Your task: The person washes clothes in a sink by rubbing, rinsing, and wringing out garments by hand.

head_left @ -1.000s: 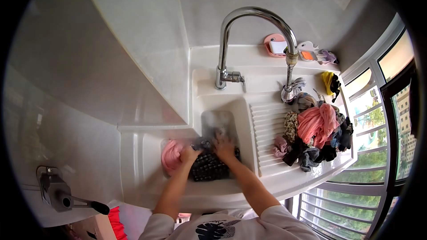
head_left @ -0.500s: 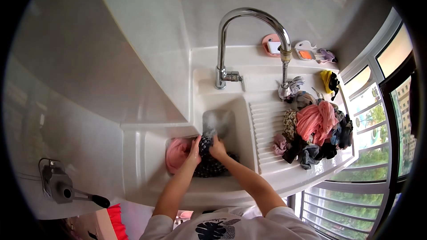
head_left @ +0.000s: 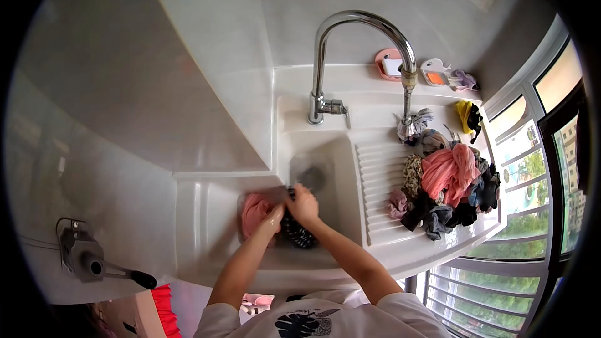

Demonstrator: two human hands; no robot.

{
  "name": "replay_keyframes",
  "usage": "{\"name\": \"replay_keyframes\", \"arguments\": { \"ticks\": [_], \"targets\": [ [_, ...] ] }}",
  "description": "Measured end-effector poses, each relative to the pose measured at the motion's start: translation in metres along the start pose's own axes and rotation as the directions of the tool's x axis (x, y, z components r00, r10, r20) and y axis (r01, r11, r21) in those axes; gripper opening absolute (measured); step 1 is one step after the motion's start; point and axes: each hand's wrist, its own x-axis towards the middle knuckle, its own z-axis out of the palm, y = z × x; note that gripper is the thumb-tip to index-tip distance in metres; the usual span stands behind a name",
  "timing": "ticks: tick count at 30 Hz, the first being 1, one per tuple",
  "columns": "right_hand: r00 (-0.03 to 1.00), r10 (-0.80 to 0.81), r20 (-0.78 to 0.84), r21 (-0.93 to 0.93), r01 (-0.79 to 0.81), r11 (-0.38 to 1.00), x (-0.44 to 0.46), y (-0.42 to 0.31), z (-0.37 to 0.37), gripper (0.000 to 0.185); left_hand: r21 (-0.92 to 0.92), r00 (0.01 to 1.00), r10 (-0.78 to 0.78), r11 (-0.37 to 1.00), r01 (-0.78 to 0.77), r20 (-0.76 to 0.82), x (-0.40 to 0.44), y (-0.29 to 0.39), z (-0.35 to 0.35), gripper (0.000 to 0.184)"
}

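A black patterned cloth [head_left: 297, 230] hangs bunched in the white sink [head_left: 341, 175], gripped by both hands. My right hand [head_left: 303, 205] is closed around its upper part. Close beside it on the left, my left hand [head_left: 275, 218] is closed on the same cloth, its fingers partly hidden. A pink cloth [head_left: 255, 211] lies in the left part of the basin, just left of my left hand. Water and a dark drain area show beyond my hands.
Right of the basin, a heap of clothes [head_left: 447, 175] covers part of the ribbed washboard [head_left: 379, 194]. The curved faucet [head_left: 366, 19] arches above. Soap dishes [head_left: 433, 72] line the back ledge. A yellow and black cloth [head_left: 466, 116] lies at the right corner.
The black cloth, spread low in the basin earlier, is now gathered narrower between my hands. My hands have come close together, with the right hand shifted left toward the left hand.
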Motion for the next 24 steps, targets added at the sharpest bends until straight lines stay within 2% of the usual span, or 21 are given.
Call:
{"name": "replay_keyframes", "arguments": {
  "ticks": [3, 4, 5, 6, 7, 9, 10, 11, 12, 13, 14, 15, 16, 17, 18, 19, 20, 21, 22, 23, 24],
  "targets": [
    [0.974, 0.189, -0.125, -0.099, -0.202, 0.974, 0.011, 0.05, -0.007, 0.034, -0.288, 0.981, 0.165, 0.939, -0.189, -0.107, 0.037, -0.015, -0.031, 0.05],
    [0.959, 0.258, -0.117, -0.234, -0.279, 0.931, 0.011, 0.063, 0.0, 0.04, -0.326, 0.966, 0.214, 0.912, -0.251, -0.147, 0.048, -0.02, -0.035, 0.05],
    [0.959, 0.26, -0.114, -0.238, -0.281, 0.93, 0.003, 0.074, 0.009, 0.04, -0.3, 0.951, 0.232, 0.91, -0.286, -0.203, 0.055, -0.03, -0.038, 0.055],
    [0.986, 0.141, -0.084, -0.343, -0.161, 0.925, -0.006, 0.077, 0.013, 0.045, -0.272, 0.934, 0.25, 0.908, -0.318, -0.257, 0.06, -0.037, -0.038, 0.06],
    [0.999, 0.023, -0.042, -0.438, -0.039, 0.898, -0.014, 0.081, 0.019, 0.051, 0.0, 0.904, 0.299, 0.949, -0.314, -0.307, 0.055, -0.039, -0.03, 0.066],
    [0.999, 0.039, 0.029, -0.428, -0.023, 0.903, -0.02, 0.09, 0.02, 0.059, 0.528, 0.828, 0.391, 0.838, -0.139, -0.403, 0.043, -0.042, -0.014, 0.079],
    [0.975, -0.099, 0.2, -0.498, 0.187, 0.847, -0.02, 0.095, 0.009, 0.061, 0.761, 0.838, 0.474, 0.639, -0.115, -0.271, 0.043, -0.046, -0.021, 0.079],
    [0.902, -0.214, 0.376, -0.522, 0.397, 0.755, -0.02, 0.099, 0.0, 0.064, 0.921, 0.85, 0.513, 0.377, -0.096, -0.121, 0.041, -0.048, -0.034, 0.078],
    [0.863, -0.184, 0.47, -0.575, 0.457, 0.679, -0.01, 0.096, -0.01, 0.062, 0.966, 0.862, 0.504, 0.194, -0.17, 0.051, 0.034, -0.047, -0.055, 0.077],
    [0.863, -0.18, 0.471, -0.573, 0.455, 0.682, -0.01, 0.101, -0.002, 0.062, 0.968, 0.861, 0.459, 0.009, -0.251, 0.219, 0.026, -0.044, -0.072, 0.077],
    [0.949, -0.071, 0.307, -0.582, 0.246, 0.775, -0.009, 0.108, 0.012, 0.057, 0.984, 0.92, 0.35, -0.027, -0.177, 0.175, -0.004, -0.019, -0.063, 0.075],
    [0.989, 0.057, 0.138, -0.55, 0.029, 0.835, -0.008, 0.114, 0.026, 0.053, 0.984, 0.921, 0.348, -0.028, -0.176, 0.175, -0.015, -0.013, -0.06, 0.075],
    [0.989, 0.058, 0.136, -0.549, 0.027, 0.835, -0.011, 0.116, 0.038, 0.053, 0.998, 0.959, 0.278, 0.01, -0.06, 0.055, -0.02, -0.008, -0.06, 0.074],
    [1.0, 0.004, -0.005, -0.488, -0.006, 0.873, -0.014, 0.117, 0.05, 0.048, 0.998, 0.977, 0.203, 0.039, 0.058, -0.065, -0.023, -0.006, -0.058, 0.073],
    [0.988, -0.039, -0.147, -0.42, -0.027, 0.907, -0.018, 0.117, 0.056, 0.043, 0.999, 0.952, 0.301, 0.01, 0.049, -0.05, -0.025, -0.009, -0.056, 0.069],
    [0.989, -0.036, -0.146, -0.42, -0.029, 0.907, -0.017, 0.119, 0.046, 0.043, 0.999, 0.953, 0.298, 0.01, 0.05, -0.05, -0.018, -0.017, -0.061, 0.069],
    [0.963, -0.183, 0.197, -0.507, 0.26, 0.822, -0.011, 0.127, 0.028, 0.04, 0.997, 0.935, 0.347, 0.042, 0.063, -0.074, -0.003, -0.024, -0.067, 0.061],
    [0.803, -0.272, 0.531, -0.48, 0.549, 0.684, -0.009, 0.128, 0.016, 0.037, 0.994, 0.912, 0.397, 0.082, 0.079, -0.105, -0.003, -0.024, -0.065, 0.054],
    [0.8, -0.278, 0.532, -0.475, 0.554, 0.683, -0.011, 0.121, 0.019, 0.037, 0.993, 0.91, 0.4, 0.084, 0.085, -0.111, -0.004, -0.023, -0.065, 0.054],
    [0.933, -0.137, 0.334, -0.481, 0.293, 0.826, -0.012, 0.111, 0.024, 0.035, 0.998, 0.909, 0.414, -0.03, 0.057, -0.04, 0.0, -0.017, -0.063, 0.041],
    [0.99, 0.045, 0.134, -0.42, 0.015, 0.907, -0.013, 0.106, 0.026, 0.034, 0.989, 0.906, 0.422, -0.142, 0.029, 0.034, -0.002, -0.007, -0.055, 0.031]
  ]
}}
